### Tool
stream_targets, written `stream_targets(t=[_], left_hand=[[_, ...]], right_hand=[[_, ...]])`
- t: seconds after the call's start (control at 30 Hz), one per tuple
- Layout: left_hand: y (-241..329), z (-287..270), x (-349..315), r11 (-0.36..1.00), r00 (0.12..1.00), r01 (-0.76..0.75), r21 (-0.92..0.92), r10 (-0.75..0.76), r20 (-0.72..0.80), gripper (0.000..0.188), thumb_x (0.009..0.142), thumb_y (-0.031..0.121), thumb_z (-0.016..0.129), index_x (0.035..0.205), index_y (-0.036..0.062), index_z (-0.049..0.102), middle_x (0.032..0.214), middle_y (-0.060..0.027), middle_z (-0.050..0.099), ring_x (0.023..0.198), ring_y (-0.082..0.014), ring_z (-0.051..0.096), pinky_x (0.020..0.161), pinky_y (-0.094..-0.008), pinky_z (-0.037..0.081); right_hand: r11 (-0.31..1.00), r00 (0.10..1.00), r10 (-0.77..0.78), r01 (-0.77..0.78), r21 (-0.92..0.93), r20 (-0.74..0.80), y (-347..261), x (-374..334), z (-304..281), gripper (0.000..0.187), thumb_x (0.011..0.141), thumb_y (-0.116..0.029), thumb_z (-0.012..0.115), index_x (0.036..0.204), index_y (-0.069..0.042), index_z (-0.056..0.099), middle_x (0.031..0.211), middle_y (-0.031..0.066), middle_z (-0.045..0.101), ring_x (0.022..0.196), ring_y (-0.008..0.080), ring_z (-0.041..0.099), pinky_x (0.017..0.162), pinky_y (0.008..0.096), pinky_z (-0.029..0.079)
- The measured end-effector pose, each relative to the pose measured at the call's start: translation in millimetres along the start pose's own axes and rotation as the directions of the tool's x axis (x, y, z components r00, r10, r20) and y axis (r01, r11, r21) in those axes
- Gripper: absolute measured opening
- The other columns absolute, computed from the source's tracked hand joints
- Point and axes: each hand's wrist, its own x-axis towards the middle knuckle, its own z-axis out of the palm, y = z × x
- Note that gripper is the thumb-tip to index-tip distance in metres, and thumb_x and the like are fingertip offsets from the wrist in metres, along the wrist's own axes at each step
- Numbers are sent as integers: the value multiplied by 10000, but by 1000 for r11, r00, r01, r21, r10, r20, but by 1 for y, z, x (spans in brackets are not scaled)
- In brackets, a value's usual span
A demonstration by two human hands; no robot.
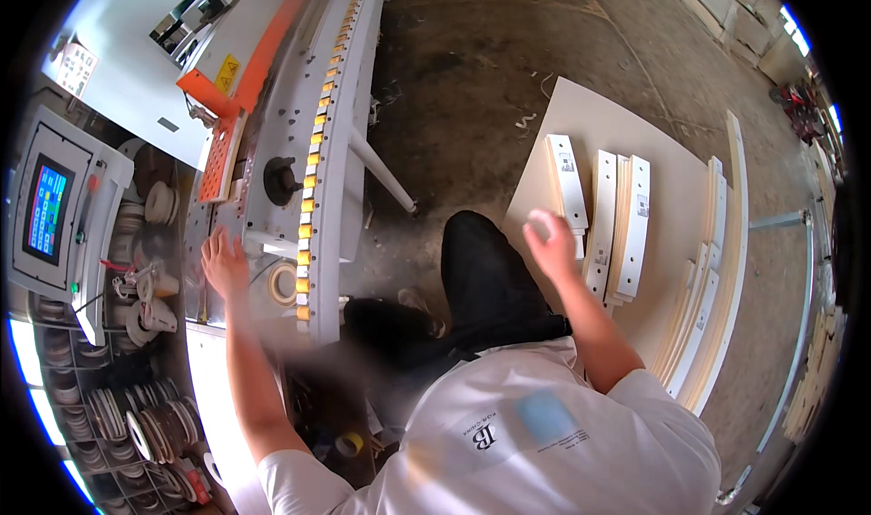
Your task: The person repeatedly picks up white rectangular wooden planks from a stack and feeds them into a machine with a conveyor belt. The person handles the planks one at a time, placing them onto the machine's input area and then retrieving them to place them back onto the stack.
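Lying near the right one of the hands [550,245] are white strips [571,193].

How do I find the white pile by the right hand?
Look to the person's right for the big, flat beige board. Several piles of white strips lie on it, showing pale wood-coloured edges. You want the leftmost pile: it is the one nearest the right hand, farther left than all the others.

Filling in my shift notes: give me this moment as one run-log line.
left hand: open, at machine bed | right hand: open, near white boards | screen: lit
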Motion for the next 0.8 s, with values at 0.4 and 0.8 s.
stream_targets(t=[0.4,0.8], left_hand=[[5,3,-1,997,999,30,-67,-32,-29,285,1018,258,655,1270,130,691,1362,-30,699,1226,-291,647,1015,-440,512],[14,-6,0,972,997,33,-232,-47,-56,288,954,186,705,1238,138,716,1288,-39,729,1182,-309,661,1008,-446,529]], right_hand=[[747,877,480,-422,-514,-23,97,53,-19,607,761,-353,867,1261,-54,698,1205,131,764,1264,312,644,1056,416,525],[168,850,82,-527,833,521,-12,18,-38,412,921,-48,725,1288,-69,539,1195,76,684,1116,197,664,978,371,537]])
